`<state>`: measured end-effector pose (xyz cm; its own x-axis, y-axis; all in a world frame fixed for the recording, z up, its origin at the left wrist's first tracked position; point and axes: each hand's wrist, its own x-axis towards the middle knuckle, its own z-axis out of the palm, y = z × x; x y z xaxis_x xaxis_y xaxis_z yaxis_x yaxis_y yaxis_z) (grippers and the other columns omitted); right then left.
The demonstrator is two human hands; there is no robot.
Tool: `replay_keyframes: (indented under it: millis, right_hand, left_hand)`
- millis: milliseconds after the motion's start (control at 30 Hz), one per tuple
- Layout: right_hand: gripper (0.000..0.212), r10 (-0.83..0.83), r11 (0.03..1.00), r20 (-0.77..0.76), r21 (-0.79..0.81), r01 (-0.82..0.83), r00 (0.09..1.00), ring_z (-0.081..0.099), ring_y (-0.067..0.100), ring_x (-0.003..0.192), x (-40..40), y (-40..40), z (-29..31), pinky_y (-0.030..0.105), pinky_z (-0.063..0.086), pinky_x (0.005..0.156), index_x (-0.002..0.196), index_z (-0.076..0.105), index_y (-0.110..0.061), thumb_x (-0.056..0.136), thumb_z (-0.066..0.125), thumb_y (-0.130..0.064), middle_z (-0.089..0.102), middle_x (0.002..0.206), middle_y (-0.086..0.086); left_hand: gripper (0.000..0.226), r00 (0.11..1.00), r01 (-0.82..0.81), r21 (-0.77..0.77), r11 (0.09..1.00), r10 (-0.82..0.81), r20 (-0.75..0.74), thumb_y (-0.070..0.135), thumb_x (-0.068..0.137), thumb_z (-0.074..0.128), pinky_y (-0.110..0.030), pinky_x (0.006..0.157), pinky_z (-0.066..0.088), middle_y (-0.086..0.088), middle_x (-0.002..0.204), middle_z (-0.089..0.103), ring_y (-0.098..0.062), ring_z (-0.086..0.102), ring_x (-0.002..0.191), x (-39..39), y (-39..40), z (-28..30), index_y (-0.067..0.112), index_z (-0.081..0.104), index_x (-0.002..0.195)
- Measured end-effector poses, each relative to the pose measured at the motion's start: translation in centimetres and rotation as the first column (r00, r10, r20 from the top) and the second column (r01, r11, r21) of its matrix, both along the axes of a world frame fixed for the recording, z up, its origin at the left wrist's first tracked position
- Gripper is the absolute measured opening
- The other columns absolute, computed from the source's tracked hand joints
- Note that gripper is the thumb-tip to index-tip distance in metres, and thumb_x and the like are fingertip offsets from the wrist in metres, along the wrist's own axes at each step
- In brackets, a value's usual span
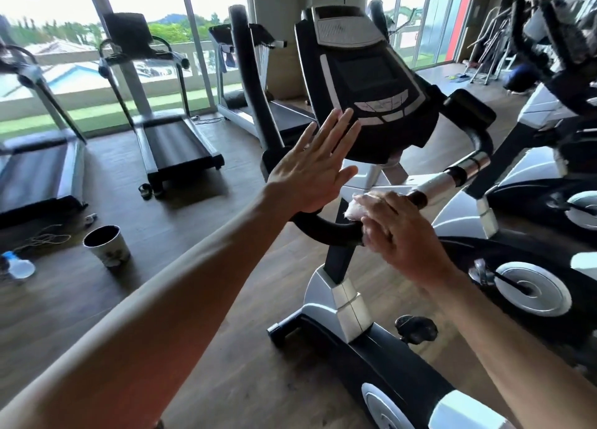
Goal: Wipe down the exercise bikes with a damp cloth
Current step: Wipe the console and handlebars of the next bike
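Observation:
A black and silver exercise bike (349, 302) stands in front of me, its console (365, 82) tilted toward me. My left hand (315, 166) is raised flat with straight fingers, fingertips at the console's lower left edge. My right hand (397, 231) presses a small white cloth (357, 207) onto the black handlebar (326, 231) near its middle, fingers wrapped over cloth and bar. Most of the cloth is hidden under the hand.
A dark-rimmed cup (106, 246) and a plastic bottle (21, 267) stand on the wooden floor at left. Three treadmills (171, 137) line the windows. A second exercise bike (533, 183) stands close on the right, with more machines behind.

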<state>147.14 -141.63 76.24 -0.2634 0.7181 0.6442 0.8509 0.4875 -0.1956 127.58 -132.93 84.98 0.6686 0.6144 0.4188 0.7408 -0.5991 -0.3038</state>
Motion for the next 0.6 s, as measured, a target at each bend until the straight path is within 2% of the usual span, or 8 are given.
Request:
replay_keyframes:
  millis: [33,167,200,267,367,500,600]
  right_hand:
    - [0.042,-0.012,1.0,-0.011,0.0,0.012,1.0,0.055,0.027,0.115,1.2,0.6,0.2,0.043,0.05,0.097,0.138,0.055,-0.016,0.101,0.042,-0.03,0.057,0.126,0.008]
    - [0.039,-0.167,0.986,-0.219,-0.011,0.169,0.961,0.052,0.025,0.113,2.7,2.4,0.4,0.045,0.049,0.095,0.136,0.058,-0.017,0.101,0.046,-0.027,0.06,0.125,0.009]
    - [0.039,-0.17,0.985,-0.208,-0.012,0.171,0.963,0.052,0.026,0.114,1.6,2.1,0.0,0.046,0.048,0.097,0.136,0.058,-0.017,0.101,0.044,-0.029,0.059,0.125,0.009]
    - [0.043,-0.073,0.997,-0.123,0.004,0.074,0.99,0.052,0.028,0.116,-0.2,1.0,-1.0,0.044,0.045,0.1,0.136,0.057,-0.015,0.102,0.04,-0.035,0.057,0.128,0.009]
    - [0.045,0.041,0.999,0.006,0.024,-0.042,0.999,0.052,0.031,0.119,1.1,1.0,-0.8,0.041,0.044,0.103,0.137,0.055,-0.013,0.102,0.038,-0.036,0.055,0.129,0.01]
    - [0.043,-0.033,0.999,-0.008,-0.043,0.033,0.999,0.052,0.029,0.12,7.5,4.4,0.2,0.043,0.042,0.102,0.138,0.054,-0.018,0.103,0.036,-0.034,0.057,0.126,0.005]
    - [0.036,-0.033,0.999,0.012,-0.012,0.033,0.999,0.054,0.025,0.113,10.6,5.9,1.0,0.046,0.044,0.097,0.13,0.058,-0.021,0.102,0.038,-0.032,0.059,0.121,0.004]
  left_hand:
    - [0.069,1.0,0.008,-0.002,1.0,-0.008,0.004,0.05,0.108,0.017,-0.048,0.127,0.005,-0.01,0.169,-0.012,-0.023,-0.012,0.156,0.0,-0.1,-0.1,0.012,-0.004,0.161]
    - [0.067,1.0,-0.006,-0.016,1.0,0.006,-0.005,0.049,0.108,0.017,-0.046,0.127,0.003,-0.008,0.169,-0.012,-0.022,-0.012,0.156,0.3,-0.2,0.0,0.015,-0.003,0.162]
    - [0.067,1.0,-0.007,-0.026,1.0,0.006,-0.007,0.048,0.107,0.018,-0.046,0.127,0.003,-0.007,0.169,-0.012,-0.022,-0.012,0.156,0.4,-0.2,0.2,0.015,-0.003,0.162]
    - [0.067,1.0,-0.001,-0.022,1.0,0.001,-0.005,0.048,0.106,0.018,-0.046,0.128,0.004,-0.008,0.17,-0.009,-0.023,-0.011,0.156,0.8,0.0,0.3,0.016,0.002,0.162]
    - [0.063,0.996,0.076,-0.014,0.997,-0.075,0.049,0.046,0.106,0.019,-0.044,0.128,0.006,-0.009,0.17,-0.001,-0.025,-0.006,0.157,1.5,0.1,0.4,0.016,0.018,0.161]
    - [0.056,0.967,0.143,0.004,0.99,-0.141,0.211,0.039,0.108,0.029,-0.04,0.128,0.008,-0.012,0.168,0.016,-0.025,0.004,0.157,3.7,-0.1,0.7,0.01,0.036,0.155]
    - [0.05,0.964,0.164,0.058,0.985,-0.172,0.205,0.029,0.107,0.034,-0.036,0.128,0.007,-0.017,0.163,0.028,-0.029,0.014,0.156,6.6,0.3,0.8,0.005,0.044,0.149]
